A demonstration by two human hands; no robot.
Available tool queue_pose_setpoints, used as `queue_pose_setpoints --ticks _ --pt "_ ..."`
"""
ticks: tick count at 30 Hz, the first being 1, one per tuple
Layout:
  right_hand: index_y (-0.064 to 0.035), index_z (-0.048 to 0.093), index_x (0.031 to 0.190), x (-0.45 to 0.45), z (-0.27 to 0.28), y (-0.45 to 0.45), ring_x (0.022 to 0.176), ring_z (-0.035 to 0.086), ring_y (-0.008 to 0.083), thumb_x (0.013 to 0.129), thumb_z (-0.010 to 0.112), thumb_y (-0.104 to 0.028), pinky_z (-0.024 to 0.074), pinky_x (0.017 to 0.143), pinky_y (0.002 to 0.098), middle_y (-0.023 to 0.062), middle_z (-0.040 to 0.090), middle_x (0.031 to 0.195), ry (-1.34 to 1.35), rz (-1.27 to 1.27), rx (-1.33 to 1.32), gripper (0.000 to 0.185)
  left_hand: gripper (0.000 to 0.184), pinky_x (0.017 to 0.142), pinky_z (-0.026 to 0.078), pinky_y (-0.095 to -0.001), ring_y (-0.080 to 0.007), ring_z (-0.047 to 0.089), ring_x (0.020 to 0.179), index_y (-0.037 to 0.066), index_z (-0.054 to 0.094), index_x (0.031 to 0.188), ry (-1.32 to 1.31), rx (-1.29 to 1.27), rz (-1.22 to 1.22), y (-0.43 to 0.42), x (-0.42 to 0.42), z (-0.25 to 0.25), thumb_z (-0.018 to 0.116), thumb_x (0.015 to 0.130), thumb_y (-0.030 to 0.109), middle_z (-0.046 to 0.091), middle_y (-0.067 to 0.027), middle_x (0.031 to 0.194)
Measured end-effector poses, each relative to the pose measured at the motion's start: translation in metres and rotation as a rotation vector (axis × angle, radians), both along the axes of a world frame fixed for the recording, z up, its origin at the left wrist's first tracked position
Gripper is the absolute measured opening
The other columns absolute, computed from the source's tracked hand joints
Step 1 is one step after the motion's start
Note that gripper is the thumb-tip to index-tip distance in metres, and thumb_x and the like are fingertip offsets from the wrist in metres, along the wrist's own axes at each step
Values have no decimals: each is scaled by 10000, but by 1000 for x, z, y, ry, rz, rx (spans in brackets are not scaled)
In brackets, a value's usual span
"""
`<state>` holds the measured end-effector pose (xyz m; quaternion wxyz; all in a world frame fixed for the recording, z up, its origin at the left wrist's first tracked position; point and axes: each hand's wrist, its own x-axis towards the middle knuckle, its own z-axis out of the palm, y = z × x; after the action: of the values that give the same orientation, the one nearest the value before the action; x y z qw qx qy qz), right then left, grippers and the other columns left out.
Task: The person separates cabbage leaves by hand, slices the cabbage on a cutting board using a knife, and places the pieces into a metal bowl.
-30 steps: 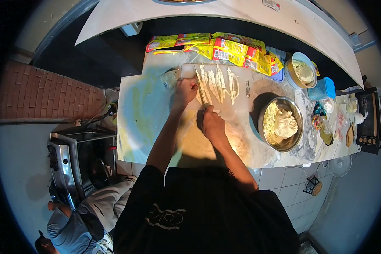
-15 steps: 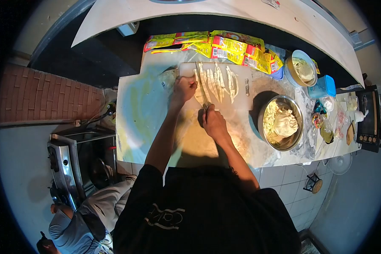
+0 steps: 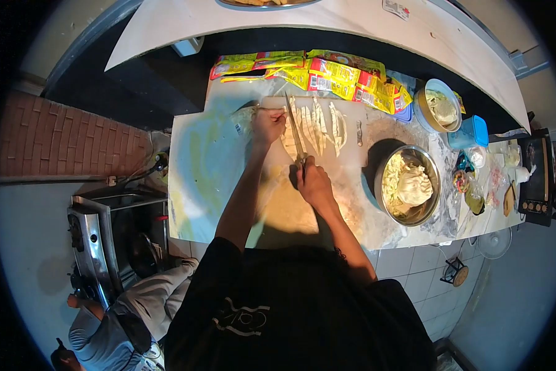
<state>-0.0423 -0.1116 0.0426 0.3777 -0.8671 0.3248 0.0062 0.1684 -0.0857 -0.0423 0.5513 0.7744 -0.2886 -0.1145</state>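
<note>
My right hand [image 3: 314, 182] is closed round the handle of a long knife [image 3: 295, 128], whose blade points away from me over a pale cutting board [image 3: 352, 145]. Under and beside the blade lies a flat piece of dough [image 3: 288, 143]. My left hand [image 3: 269, 126] rests at the board's left side with its fingers bent together at the dough's left edge; whether they pinch it is hard to tell. Several pale dough strips [image 3: 318, 127] lie to the right of the knife. A steel bowl [image 3: 437, 185] with a dough ball and pale shreds stands further right.
Yellow and red packets [image 3: 333, 75] line the back. At the right are another bowl [image 3: 421, 111], a blue container [image 3: 474, 133], small bags and an oven [image 3: 536, 176]. A person [image 3: 114, 328] is at the lower left by a stove [image 3: 92, 241].
The knife blade has shifted slightly and tilts a little differently over the dough. Both hands stay in nearly the same place, and the view has moved slightly.
</note>
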Motion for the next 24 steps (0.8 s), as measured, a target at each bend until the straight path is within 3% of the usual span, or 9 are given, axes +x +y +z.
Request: queue_pose_setpoints --ticks 3,11,24 --pt "13 456 1130 3 0 -2 821 632 473 959 480 -212 496 741 556 288 647 860 6 -10 11 284 252 709 571 -282 -189 731 736 -14 730 972 -32 36 13 1 -1 1 767 766 126 732 -168 868" --pt "3 467 1124 5 -3 -5 843 632 467 953 496 -223 492 766 551 289 647 889 34 -3 42 285 200 694 571 -263 -168 718 738 -31 723 1001 233 -70 -84 4 8 -7 700 814 37 740 -140 870" --pt "14 469 1138 6 -5 -6 823 635 464 954 499 -218 496 737 545 281 651 867 9 -5 9 298 168 651 570 -271 -142 699 718 -63 715 967 308 -101 -107 3 8 -2 616 834 -42 731 -120 829"
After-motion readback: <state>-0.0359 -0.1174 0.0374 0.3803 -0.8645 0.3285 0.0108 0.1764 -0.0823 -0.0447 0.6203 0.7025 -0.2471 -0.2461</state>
